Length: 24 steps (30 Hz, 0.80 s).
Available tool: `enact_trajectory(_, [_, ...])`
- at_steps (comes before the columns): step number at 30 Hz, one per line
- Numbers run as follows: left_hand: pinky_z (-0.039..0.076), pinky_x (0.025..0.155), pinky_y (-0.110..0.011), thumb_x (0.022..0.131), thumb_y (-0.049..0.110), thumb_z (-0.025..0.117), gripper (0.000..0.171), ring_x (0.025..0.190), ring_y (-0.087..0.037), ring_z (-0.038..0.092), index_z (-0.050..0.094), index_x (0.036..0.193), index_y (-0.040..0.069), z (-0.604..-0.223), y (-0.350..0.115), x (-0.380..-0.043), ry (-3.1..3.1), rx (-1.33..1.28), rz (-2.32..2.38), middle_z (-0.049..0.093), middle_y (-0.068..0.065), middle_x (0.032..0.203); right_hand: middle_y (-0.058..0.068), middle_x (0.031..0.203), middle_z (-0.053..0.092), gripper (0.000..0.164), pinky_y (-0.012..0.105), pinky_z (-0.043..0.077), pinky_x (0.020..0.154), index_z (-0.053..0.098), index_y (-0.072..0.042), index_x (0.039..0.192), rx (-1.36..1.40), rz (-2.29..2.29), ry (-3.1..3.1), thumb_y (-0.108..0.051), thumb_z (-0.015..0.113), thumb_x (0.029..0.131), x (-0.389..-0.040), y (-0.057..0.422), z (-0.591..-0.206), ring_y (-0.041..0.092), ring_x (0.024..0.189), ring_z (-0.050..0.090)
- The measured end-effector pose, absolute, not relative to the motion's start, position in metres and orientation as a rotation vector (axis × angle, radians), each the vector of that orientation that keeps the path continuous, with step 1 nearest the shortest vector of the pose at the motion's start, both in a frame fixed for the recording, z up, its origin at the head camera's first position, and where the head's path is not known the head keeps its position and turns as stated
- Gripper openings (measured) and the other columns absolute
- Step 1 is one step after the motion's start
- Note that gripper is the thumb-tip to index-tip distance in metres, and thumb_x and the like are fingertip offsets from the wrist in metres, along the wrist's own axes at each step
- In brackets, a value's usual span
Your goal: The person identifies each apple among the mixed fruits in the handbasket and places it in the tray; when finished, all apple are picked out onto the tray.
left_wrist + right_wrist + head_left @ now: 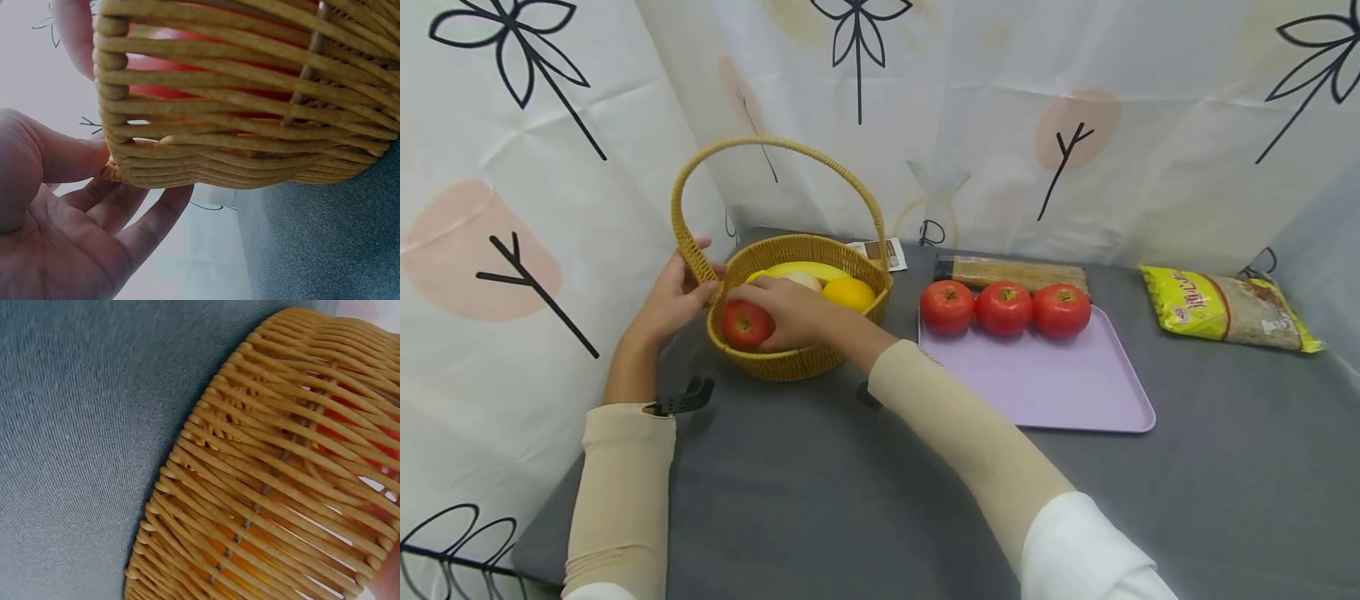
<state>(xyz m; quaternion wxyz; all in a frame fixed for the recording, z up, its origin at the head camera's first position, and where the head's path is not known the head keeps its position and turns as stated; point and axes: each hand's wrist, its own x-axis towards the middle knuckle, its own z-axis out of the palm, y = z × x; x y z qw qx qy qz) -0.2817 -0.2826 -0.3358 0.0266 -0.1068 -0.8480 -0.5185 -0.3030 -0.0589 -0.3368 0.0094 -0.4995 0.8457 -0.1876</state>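
A woven basket (pixel 790 365) with a tall arched handle (pixel 778 143) stands at the back left of the table. My left hand (pixel 672 307) holds its left side where the handle meets the rim, thumb and fingers on either side of the weave. Inside the basket, my right hand (pixel 795 315) grips a red apple (pixel 747 323) near the left wall. Behind that hand lie a banana (pixel 808 269), a yellow lemon-like fruit (pixel 850 293) and a pale round item (pixel 805 281), partly hidden. Through the basket's slats (pixel 206 69), red shows in the left wrist view.
A light purple tray (pixel 1052 387) to the right carries three red apples (pixel 1004 308) along its back edge. Behind them lies a long pack of thin sticks (pixel 1015 272). A yellow food bag (pixel 1228 310) lies far right; a small packet (pixel 893 254) is behind the basket.
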Motion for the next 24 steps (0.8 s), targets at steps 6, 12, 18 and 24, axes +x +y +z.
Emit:
enact_trajectory(6, [0.049, 0.085, -0.018, 0.104, 0.002, 0.046, 0.059, 0.121, -0.035, 0.052, 0.021, 0.157, 0.010, -0.334, -0.282, -0.281, -2.610, -0.344, -1.589, 0.050, -0.026, 0.136, 0.005, 0.136, 0.051, 0.074, 0.022, 0.042, 0.094, 0.050, -0.019, 0.144, -1.537, -0.721, 2.633, -0.031, 0.084, 0.080, -0.298, -0.051, -0.330, 0.017, 0.116, 0.051])
enact_trajectory(12, [0.049, 0.085, -0.017, 0.103, 0.002, 0.047, 0.060, 0.120, -0.035, 0.052, 0.021, 0.157, 0.010, -0.335, -0.283, -0.282, -2.609, -0.358, -1.590, 0.050, -0.027, 0.136, 0.004, 0.134, 0.052, 0.073, 0.023, 0.044, 0.092, 0.050, -0.021, 0.144, -1.503, -0.782, 2.670, -0.032, 0.084, 0.080, -0.292, -0.045, -0.326, 0.016, 0.114, 0.051])
enact_trajectory(18, [0.048, 0.085, -0.016, 0.103, 0.001, 0.046, 0.058, 0.121, -0.035, 0.052, 0.022, 0.156, 0.008, -0.336, -0.280, -0.282, -2.603, -0.355, -1.594, 0.051, -0.027, 0.135, 0.004, 0.137, 0.051, 0.074, 0.019, 0.044, 0.090, 0.048, -0.020, 0.144, -1.492, -0.862, 2.702, -0.035, 0.083, 0.080, -0.282, -0.037, -0.323, 0.015, 0.115, 0.051])
enact_trajectory(24, [0.047, 0.087, -0.015, 0.104, 0.003, 0.045, 0.059, 0.124, -0.037, 0.050, 0.019, 0.157, 0.008, -0.337, -0.281, -0.281, -2.613, -0.353, -1.583, 0.049, -0.027, 0.137, 0.001, 0.136, 0.052, 0.077, 0.017, 0.046, 0.088, 0.047, -0.018, 0.144, -1.399, -1.029, 2.700, -0.037, 0.083, 0.079, -0.268, -0.026, -0.315, 0.012, 0.117, 0.049])
